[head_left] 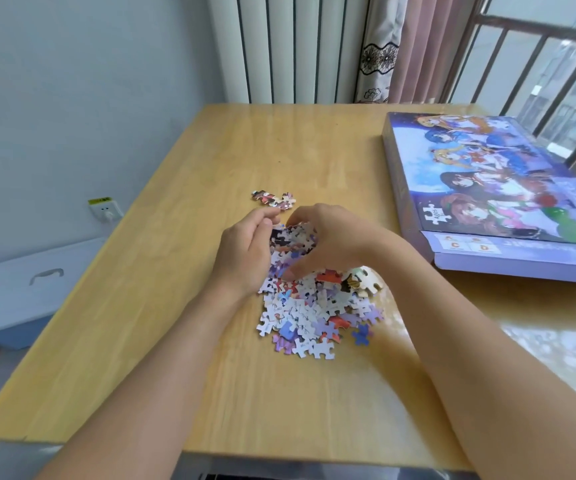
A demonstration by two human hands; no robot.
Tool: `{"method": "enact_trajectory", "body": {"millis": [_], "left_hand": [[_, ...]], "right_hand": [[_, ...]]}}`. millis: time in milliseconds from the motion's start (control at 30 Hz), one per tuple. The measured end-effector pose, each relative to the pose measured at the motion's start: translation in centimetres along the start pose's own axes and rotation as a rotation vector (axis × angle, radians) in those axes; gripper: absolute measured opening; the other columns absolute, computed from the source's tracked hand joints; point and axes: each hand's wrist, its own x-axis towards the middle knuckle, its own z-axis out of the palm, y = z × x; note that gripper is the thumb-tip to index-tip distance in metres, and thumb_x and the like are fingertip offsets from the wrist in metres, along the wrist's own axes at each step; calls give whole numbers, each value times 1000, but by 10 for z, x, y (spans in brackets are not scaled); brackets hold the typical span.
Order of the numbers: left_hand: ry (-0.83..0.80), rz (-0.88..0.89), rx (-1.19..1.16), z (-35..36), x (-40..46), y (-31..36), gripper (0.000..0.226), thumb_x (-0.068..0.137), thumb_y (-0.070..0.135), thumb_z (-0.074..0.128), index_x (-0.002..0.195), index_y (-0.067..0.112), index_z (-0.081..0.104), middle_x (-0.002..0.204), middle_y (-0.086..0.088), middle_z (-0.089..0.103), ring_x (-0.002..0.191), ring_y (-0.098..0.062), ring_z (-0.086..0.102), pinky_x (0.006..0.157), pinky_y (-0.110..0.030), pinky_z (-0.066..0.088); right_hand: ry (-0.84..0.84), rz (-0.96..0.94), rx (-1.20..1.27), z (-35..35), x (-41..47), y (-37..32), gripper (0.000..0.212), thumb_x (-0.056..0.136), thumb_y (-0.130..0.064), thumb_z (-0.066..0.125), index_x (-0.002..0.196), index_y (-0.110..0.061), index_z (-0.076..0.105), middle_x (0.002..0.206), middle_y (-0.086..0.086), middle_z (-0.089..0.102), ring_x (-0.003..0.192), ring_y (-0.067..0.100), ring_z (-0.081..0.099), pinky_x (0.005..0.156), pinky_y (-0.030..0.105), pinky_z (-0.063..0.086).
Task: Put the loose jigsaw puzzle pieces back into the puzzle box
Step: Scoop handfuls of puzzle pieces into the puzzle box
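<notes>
Pieces (314, 306), light, thin and quick to spill, lie heaped on the bench (210, 150) under your cupped left hand (245, 251) and right hand (328, 240); scoop from beneath, box (487, 188) right.

Head-worn view, looking down, close over table (161, 341)

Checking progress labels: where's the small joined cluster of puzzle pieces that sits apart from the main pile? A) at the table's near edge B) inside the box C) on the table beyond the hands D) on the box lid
C: the small joined cluster lies on the table just beyond both hands, apart from the main pile; the puzzle box sits closed to the right.
</notes>
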Motion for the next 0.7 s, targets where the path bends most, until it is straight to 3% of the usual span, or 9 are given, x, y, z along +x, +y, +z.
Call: {"method": "enact_trajectory", "body": {"millis": [100, 200, 300, 367, 433, 533, 633, 700], "left_hand": [[30, -33, -87, -2, -1, 1, 31, 105, 27, 38, 117, 22, 67, 110, 10, 69, 107, -4, 63, 96, -28, 50], [21, -61, -165, -4, -1, 3, 34, 101, 39, 40, 110, 22, 69, 106, 8, 71, 105, -8, 65, 99, -37, 51], [-37, -68, -217, -5, -1, 5, 36, 93, 50, 48, 107, 26, 70, 106, 11, 72, 107, -3, 64, 95, -27, 49], [-83, -71, -253, -8, -1, 7, 35, 89, 52, 56, 109, 27, 70, 107, 12, 73, 107, 1, 64, 88, -15, 46], [-124, -80, -282, -11, -1, 9, 34, 84, 48, 65, 112, 28, 69, 108, 13, 72, 105, 1, 65, 85, -13, 47], [-153, -74, -294, -13, -1, 9, 36, 78, 33, 71, 114, 28, 69, 111, 16, 70, 108, 3, 62, 90, -21, 50], [-128, -87, -337, -14, 0, 7, 36, 78, 15, 71, 110, 31, 70, 108, 21, 70, 107, 8, 62, 86, -18, 52], [-95, -102, -374, -13, 2, 5, 37, 85, 3, 70, 113, 29, 69, 113, 15, 71, 104, 5, 65, 81, -14, 52]], "right_hand": [[31, -5, 50, -1, -1, 1, 91, 63, -52, 90, 140, -22, 52, 129, -2, 58, 105, 16, 54, 80, 26, 41], [39, -5, 106, -3, -1, 2, 78, 64, -45, 91, 131, -20, 58, 115, -4, 63, 90, 10, 59, 67, 21, 43], [21, 0, 172, -5, -1, 3, 70, 68, -36, 91, 129, -17, 60, 110, -2, 67, 87, 15, 64, 64, 23, 46], [17, 9, 224, -6, -2, 4, 62, 69, -31, 90, 123, -17, 63, 104, 3, 72, 85, 20, 68, 68, 32, 56], [16, 14, 309, -7, -3, 6, 49, 71, -25, 90, 113, -18, 66, 97, 14, 74, 77, 22, 70, 72, 38, 58], [4, 42, 453, -9, -3, 7, 44, 74, -18, 88, 111, -15, 66, 104, 27, 70, 71, 23, 61, 67, 38, 48], [34, 112, 605, -8, -2, 9, 52, 75, -19, 89, 122, -11, 66, 103, 21, 73, 88, 30, 72, 76, 42, 59], [51, 152, 738, -8, -2, 12, 51, 76, -18, 88, 121, -10, 67, 102, 14, 76, 94, 30, 74, 71, 38, 58]]}}
